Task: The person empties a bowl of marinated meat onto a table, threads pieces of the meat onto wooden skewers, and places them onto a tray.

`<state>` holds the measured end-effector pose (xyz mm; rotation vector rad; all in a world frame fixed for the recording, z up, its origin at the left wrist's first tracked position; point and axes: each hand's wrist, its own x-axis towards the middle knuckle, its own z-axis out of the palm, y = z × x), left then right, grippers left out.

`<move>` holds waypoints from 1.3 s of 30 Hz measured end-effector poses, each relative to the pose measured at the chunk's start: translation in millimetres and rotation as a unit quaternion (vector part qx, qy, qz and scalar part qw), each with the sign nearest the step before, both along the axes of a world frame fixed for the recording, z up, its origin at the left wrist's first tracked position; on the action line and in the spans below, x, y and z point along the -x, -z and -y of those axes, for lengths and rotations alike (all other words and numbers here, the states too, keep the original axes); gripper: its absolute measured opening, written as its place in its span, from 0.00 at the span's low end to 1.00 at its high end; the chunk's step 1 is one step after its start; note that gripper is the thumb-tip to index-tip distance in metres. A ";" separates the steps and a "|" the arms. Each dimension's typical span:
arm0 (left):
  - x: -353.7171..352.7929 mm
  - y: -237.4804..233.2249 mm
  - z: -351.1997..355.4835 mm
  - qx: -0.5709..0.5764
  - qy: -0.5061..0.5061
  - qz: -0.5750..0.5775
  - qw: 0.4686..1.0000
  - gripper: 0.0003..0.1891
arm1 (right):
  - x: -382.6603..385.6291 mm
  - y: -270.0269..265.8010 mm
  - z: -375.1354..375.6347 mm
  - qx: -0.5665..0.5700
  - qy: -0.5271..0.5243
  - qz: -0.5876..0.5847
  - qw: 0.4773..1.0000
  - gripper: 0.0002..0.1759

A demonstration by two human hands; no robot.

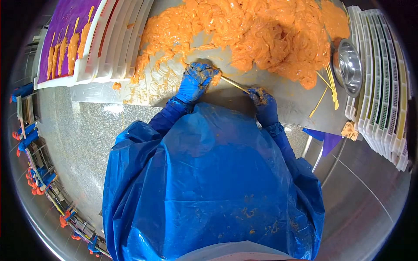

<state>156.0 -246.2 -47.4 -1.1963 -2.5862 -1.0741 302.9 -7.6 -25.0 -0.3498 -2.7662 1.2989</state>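
My left hand [197,78], in a blue glove smeared with orange marinade, is closed around a piece of orange marinated meat [216,78]; only its edge shows past the fingers. A wooden skewer [235,85] runs from that meat across to my right hand [264,104]. The gloved fingers of my right hand are closed on the skewer's other end. Both hands are just above the near edge of the metal table [217,56]. Beyond them lies a large heap of orange marinated meat [265,35].
At the left, stacked white trays [93,52] carry a purple sheet with several meat skewers [73,48]. Loose skewers [332,87] and a steel bowl [349,67] sit at the right, beside more stacked trays [379,78]. Several people [39,178] in blue appear far left.
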 end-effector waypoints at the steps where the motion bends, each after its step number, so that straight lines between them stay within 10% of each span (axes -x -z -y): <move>1: 0.5 -0.6 0.1 0.001 0.010 0.006 1.000 0.13 | 1.8 -1.4 1.0 0.000 -0.001 0.000 1.000 0.11; 8: 4.7 -14.1 2.2 -0.028 0.040 0.025 0.999 0.12 | 11.4 0.2 5.3 0.042 -0.008 0.006 0.999 0.11; 11: -5.0 -27.7 15.4 -0.019 -0.131 0.005 0.991 0.12 | 14.0 -0.3 2.8 0.055 -0.013 0.015 0.998 0.10; 39: -4.0 -11.1 10.4 -0.054 -0.043 0.070 0.995 0.14 | 36.0 -22.8 10.7 -0.012 -0.042 0.034 0.998 0.11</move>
